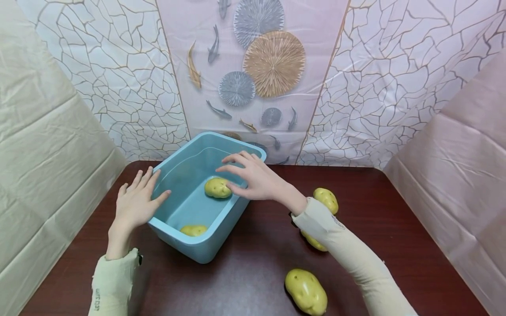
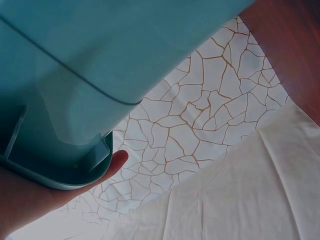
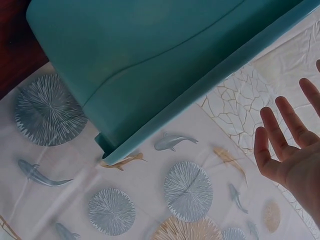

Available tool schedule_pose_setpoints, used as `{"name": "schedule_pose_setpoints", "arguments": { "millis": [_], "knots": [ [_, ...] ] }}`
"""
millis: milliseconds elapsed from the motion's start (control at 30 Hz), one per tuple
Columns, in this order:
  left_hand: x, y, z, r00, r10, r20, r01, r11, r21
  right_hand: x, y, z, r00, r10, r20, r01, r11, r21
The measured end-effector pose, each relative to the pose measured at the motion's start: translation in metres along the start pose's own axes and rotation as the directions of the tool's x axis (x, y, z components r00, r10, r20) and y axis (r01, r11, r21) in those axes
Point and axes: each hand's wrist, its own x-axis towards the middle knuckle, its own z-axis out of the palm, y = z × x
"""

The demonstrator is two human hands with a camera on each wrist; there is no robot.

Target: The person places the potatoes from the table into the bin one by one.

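Observation:
A light blue plastic bin (image 1: pixel 227 219) stands on the table, angled toward the back. Inside it lie two yellow potatoes, one potato (image 1: pixel 217 188) near the middle of the floor and another potato (image 1: pixel 193 230) at the near end, partly hidden by the wall. My left hand (image 1: pixel 136 199) is at the bin's left rim with fingers spread; in the left wrist view the fingers (image 2: pixel 107 172) reach along the outside of the rim. My right hand (image 1: pixel 253 177) hovers over the right rim, fingers loosely bent and apart, holding nothing. Its thumb overlaps the middle potato in the head view.
To the right of the bin, three more potatoes lie on the dark red-brown table (image 1: pixel 253 281): a far potato (image 1: pixel 326 199), a potato (image 1: pixel 315 242) partly behind my right sleeve, and a near potato (image 1: pixel 306 292). Patterned cloth (image 1: pixel 276 123) hangs behind and beside the table.

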Motion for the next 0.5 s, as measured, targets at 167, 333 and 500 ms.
{"name": "schedule_pose_setpoints", "arguments": {
  "millis": [167,333,500],
  "knots": [
    [0.000,0.000,0.000,1.000,-0.001,-0.002,0.001,1.000,-0.005,-0.006,-0.001,0.002,1.000,-0.014,-0.016,0.014,1.000,-0.004],
    [0.000,0.001,-0.001,1.000,-0.004,0.006,0.004,1.000,0.000,-0.013,-0.002,0.004,0.999,-0.021,-0.040,0.021,1.000,-0.009],
    [0.000,0.001,-0.001,1.000,-0.005,0.000,0.005,1.000,-0.002,-0.020,-0.003,0.005,0.998,-0.021,-0.056,0.021,1.000,0.009]
  ]
}}
